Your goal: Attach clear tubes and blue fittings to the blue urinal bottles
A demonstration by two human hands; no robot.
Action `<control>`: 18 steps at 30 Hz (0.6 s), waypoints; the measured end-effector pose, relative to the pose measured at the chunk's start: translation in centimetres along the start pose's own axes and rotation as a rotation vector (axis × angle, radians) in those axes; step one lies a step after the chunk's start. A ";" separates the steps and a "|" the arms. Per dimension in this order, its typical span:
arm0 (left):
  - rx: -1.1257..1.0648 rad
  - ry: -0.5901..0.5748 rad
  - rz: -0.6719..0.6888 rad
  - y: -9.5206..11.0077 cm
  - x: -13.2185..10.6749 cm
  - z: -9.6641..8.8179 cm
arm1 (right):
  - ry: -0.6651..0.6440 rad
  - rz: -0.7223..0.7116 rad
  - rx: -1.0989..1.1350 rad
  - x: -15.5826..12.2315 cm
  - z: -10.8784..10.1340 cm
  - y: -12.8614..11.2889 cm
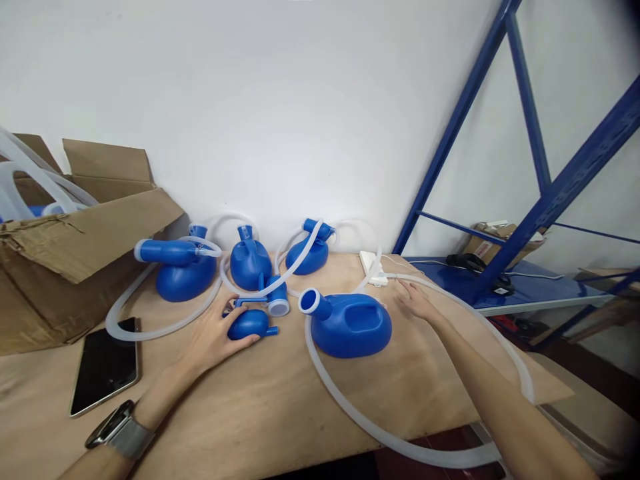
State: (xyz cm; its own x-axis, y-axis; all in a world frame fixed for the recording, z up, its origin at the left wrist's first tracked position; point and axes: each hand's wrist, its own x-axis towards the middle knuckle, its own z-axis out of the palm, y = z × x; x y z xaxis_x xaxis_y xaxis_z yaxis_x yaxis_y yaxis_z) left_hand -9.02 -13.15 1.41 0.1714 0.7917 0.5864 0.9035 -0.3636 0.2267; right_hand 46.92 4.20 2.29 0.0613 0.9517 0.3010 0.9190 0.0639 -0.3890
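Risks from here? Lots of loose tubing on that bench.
The silicone tubing droops over the front edge of the plywood table, so a snag might jerk it and shift the large blue bottle near the right hand. The left hand grips a small blue bottle in a tight cluster, so a careless lift may catch neighbouring tube loops. The phone sits close to a tube loop and might get dragged.

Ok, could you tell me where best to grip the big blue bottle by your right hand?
Grip the handle slot of the big blue bottle, coming from the right with your right hand: it lies on its side, neck pointing left, so the slot faces up.
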 end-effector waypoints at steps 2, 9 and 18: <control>-0.025 0.026 0.040 -0.3 -0.3 0.3 | -0.083 0.006 0.091 0.6 1.0 -1.3; -0.075 -0.027 0.111 -1.0 -1.2 0.7 | -0.453 -0.118 0.419 -0.5 1.9 -5.1; -0.125 -0.024 0.066 -0.9 -1.0 1.2 | -0.523 0.041 0.701 -3.3 -0.5 -7.4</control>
State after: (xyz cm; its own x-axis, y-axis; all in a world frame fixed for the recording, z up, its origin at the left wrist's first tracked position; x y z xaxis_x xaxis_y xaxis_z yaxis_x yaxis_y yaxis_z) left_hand -9.55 -13.03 -0.26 0.2396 0.7752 0.5845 0.8342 -0.4724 0.2846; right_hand 40.12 0.39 4.60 -0.2551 0.9621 -0.0960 0.4582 0.0328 -0.8882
